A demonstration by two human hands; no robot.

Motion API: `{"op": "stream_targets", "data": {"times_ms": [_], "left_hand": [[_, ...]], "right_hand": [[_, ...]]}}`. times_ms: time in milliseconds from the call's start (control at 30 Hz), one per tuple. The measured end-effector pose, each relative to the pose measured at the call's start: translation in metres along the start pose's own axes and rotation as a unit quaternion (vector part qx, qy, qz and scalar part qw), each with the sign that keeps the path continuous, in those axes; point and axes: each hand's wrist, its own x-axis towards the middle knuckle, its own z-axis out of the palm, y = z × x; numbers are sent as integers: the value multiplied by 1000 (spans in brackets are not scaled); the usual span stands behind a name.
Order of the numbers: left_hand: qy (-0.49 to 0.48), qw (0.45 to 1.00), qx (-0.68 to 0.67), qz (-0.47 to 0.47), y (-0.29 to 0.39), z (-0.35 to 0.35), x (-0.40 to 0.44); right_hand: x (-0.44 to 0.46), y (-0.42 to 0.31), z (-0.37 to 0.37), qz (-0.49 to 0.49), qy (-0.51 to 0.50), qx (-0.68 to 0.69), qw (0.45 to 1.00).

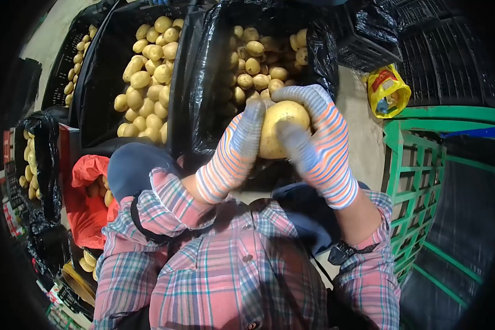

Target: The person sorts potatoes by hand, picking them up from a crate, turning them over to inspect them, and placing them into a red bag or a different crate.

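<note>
One large yellow potato [276, 125] is held between my two gloved hands, above the near end of a black-lined crate of potatoes [253, 66]. My left hand [237, 146], in a striped glove with grey fingertips, grips the potato's left side. Around its right side and top wrap the fingers of my right hand [320, 140], in a matching glove; its thumb lies across the front and is slightly blurred. A second black-lined crate of potatoes [148, 82] stands just to the left.
At far left are a narrow crate of potatoes [77, 66] and a red bag [88, 212] with potatoes inside. A yellow bag [389, 91], stacked black crates [445, 60] and a green metal frame [418, 192] stand on the right.
</note>
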Motion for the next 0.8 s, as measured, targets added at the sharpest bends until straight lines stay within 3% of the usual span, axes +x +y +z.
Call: {"op": "stream_targets", "data": {"times_ms": [33, 67, 133, 167, 200, 267, 333, 400, 433, 467, 533, 567, 600, 667, 700, 800], "left_hand": [[-30, 996, -22, -76, 10, 1, -3], [-60, 986, -43, -151, 16, 0, -5], [-89, 985, -55, -141, 15, -3, 0], [-84, 972, -96, -195, 20, -3, -2], [-79, 956, -137, -247, 25, -3, -2], [-125, 948, -174, -236, 16, -18, 1], [-172, 936, -212, -223, 16, -18, 2], [-2, 963, -100, -249, 21, -8, -2], [-150, 938, -200, -238, 8, -24, 5], [-152, 938, -199, -240, 5, -22, 5], [-118, 929, -244, -253, 8, -14, 4], [-191, 908, -281, -246, 0, -24, 8], [-188, 909, -280, -245, 6, -16, 6], [26, 936, -243, -255, 22, 7, 1], [-201, 946, -202, -158, 6, -16, 1], [-255, 921, -231, -181, -2, -24, 3]], "right_hand": [[-5, 12, 2, 84, -30, 98, 991], [-5, 14, -2, 85, -28, 97, 991], [3, 6, -10, 242, -62, 221, 943], [2, 11, -9, 252, -64, 244, 934], [3, 8, -11, 251, -66, 244, 934], [6, 2, -17, 200, -78, 195, 957], [3, 3, -8, 88, -54, 122, 987], [0, -3, -4, 23, -21, 21, 999], [-1, -1, -3, 9, -7, 7, 1000], [0, 4, -4, 11, -5, 6, 1000], [1, 10, -7, 104, -40, 154, 982], [1, 10, -5, 134, -30, 192, 972], [1, 10, -5, 133, -32, 194, 971], [2, 7, -7, 157, -38, 174, 971], [3, 6, -9, 164, -45, 162, 972], [5, 15, -9, 85, -44, 92, 991]]}}
